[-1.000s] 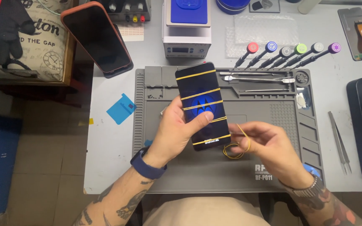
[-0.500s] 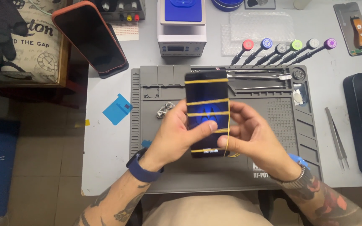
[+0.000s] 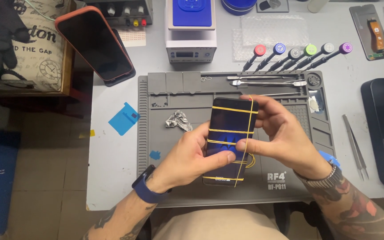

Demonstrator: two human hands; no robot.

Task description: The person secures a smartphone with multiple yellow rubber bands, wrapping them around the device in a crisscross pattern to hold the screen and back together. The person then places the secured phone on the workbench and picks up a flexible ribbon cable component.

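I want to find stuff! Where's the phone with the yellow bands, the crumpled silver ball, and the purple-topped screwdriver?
phone (image 3: 227,122), head view, dark screen.
crumpled silver ball (image 3: 178,120), head view, its middle.
purple-topped screwdriver (image 3: 345,47), head view, purple cap.

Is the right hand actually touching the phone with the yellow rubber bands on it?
Touching. The head view shows the right hand gripping the phone along its right edge, a fingertip over the top corner and another pressing a yellow rubber band against it.
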